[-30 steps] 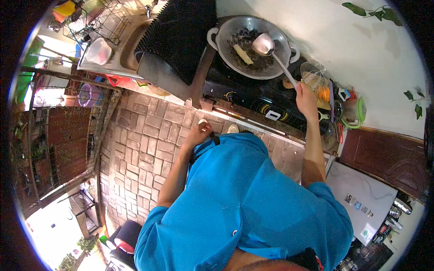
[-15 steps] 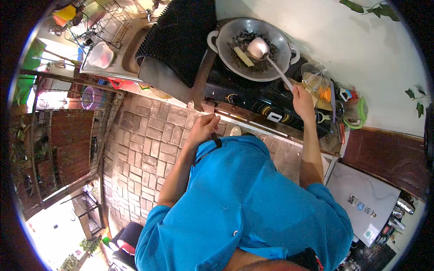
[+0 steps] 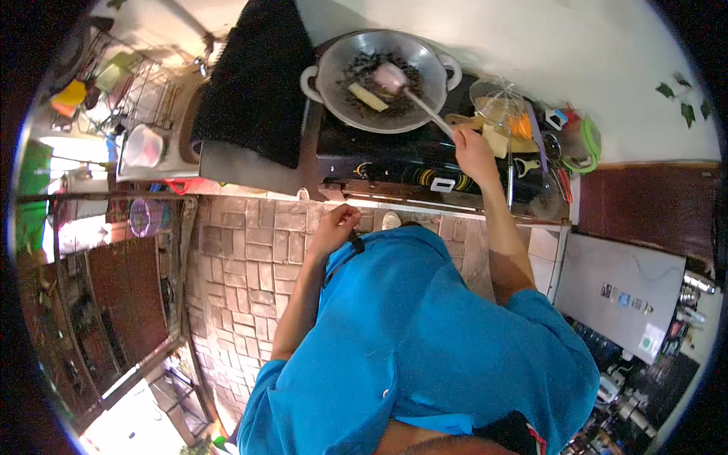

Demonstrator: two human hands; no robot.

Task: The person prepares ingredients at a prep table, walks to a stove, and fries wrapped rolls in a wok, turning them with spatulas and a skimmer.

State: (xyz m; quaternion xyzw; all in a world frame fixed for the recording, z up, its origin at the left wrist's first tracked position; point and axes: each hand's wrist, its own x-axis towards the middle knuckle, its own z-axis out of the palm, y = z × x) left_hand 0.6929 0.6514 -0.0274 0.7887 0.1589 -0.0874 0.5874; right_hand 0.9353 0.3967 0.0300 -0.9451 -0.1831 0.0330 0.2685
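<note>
My right hand (image 3: 474,154) is closed round the long handle of a metal spatula (image 3: 428,111). Its broad head (image 3: 390,78) rests inside a large two-handled metal wok (image 3: 341,57), among dark bits at the bottom. Beside the head lies a pale yellow, oblong piece of food (image 3: 368,97). The wok sits on a black stove (image 3: 345,145). My left hand (image 3: 337,227) hangs near my waist, away from the stove, with fingers loosely curled and nothing visible in them. A black band (image 3: 356,242) is by that wrist.
Right of the wok are a wire strainer (image 3: 497,98), orange shreds (image 3: 521,125), a pale yellow block (image 3: 495,142) and a green-rimmed container (image 3: 588,144). A black ribbed mat (image 3: 254,91) stands at left, before the sink with its dish rack (image 3: 144,91). Brick paving (image 3: 246,258) lies below.
The whole view has shifted, so the wok and stove appear further left. The spatula is still in the wok, near the yellow piece. My left hand's fingers appear slightly more loosely curled.
</note>
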